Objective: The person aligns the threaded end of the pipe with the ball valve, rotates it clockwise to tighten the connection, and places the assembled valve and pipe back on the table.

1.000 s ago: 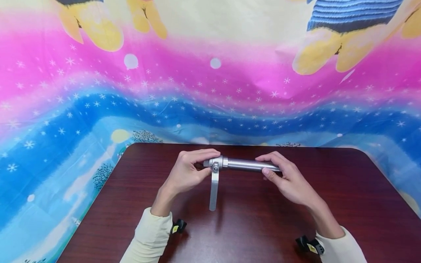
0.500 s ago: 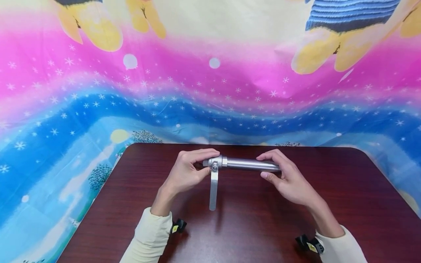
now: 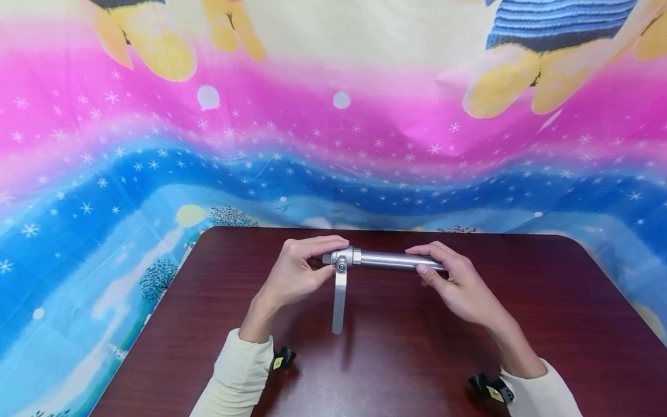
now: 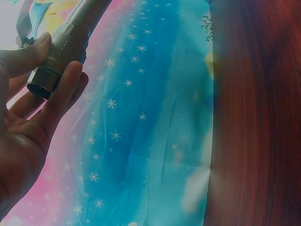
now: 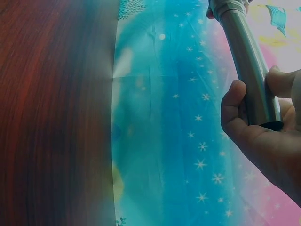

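Note:
A ball valve [image 3: 342, 255] with a long flat lever handle [image 3: 339, 304] is joined to a smooth steel pipe [image 3: 385, 260], the two in one line above the table. My left hand [image 3: 297, 272] grips the valve body between thumb and fingers, and the lever points down towards me. In the left wrist view the valve's open hexagonal end [image 4: 43, 84] shows between the fingers. Around the pipe's far right end, my right hand [image 3: 455, 284] holds on with the thumb in front and fingers behind. The right wrist view shows the pipe's open end [image 5: 272, 125] near the palm.
The dark red-brown wooden table [image 3: 396, 359] has rounded far corners. Behind it hangs a printed cloth [image 3: 333, 145] with pink and blue bands and snowflakes. A small black wrist device [image 3: 283, 358] sits by the left cuff, another black device [image 3: 490, 388] by the right.
Half a second ago my right thumb was lifted off the pipe; now it presses against the pipe again. My left hand and the valve stay in place.

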Action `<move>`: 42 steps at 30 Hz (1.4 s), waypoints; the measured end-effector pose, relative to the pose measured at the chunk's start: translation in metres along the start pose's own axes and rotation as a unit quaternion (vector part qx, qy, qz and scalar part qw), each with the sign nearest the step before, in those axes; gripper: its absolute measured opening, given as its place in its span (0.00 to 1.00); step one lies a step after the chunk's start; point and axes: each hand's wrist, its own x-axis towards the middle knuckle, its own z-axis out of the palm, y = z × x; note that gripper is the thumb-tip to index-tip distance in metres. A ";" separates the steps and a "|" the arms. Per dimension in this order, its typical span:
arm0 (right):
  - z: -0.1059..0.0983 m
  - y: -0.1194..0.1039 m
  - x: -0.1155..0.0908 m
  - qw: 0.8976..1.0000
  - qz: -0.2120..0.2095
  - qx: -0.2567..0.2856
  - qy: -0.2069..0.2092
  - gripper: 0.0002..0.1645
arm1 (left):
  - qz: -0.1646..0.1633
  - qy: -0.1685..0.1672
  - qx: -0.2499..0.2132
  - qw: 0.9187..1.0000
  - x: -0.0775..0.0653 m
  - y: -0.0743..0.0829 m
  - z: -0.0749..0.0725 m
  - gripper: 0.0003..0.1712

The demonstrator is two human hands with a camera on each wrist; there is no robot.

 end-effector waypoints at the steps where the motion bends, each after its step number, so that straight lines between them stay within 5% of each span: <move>1: 0.000 0.000 0.000 1.000 0.002 0.001 0.000 0.20 | 0.001 0.000 0.000 1.000 0.000 0.000 0.000 0.26; 14: 0.001 -0.002 -0.002 1.000 -0.015 -0.023 -0.005 0.30 | -0.010 0.001 0.004 1.000 0.000 0.003 -0.001 0.27; 26: 0.004 -0.001 0.000 1.000 0.000 -0.013 0.016 0.27 | -0.011 0.003 0.007 1.000 0.001 0.002 -0.001 0.25; 42: 0.002 0.001 0.001 1.000 0.018 0.019 -0.007 0.18 | -0.012 0.002 0.003 1.000 0.001 0.000 -0.002 0.25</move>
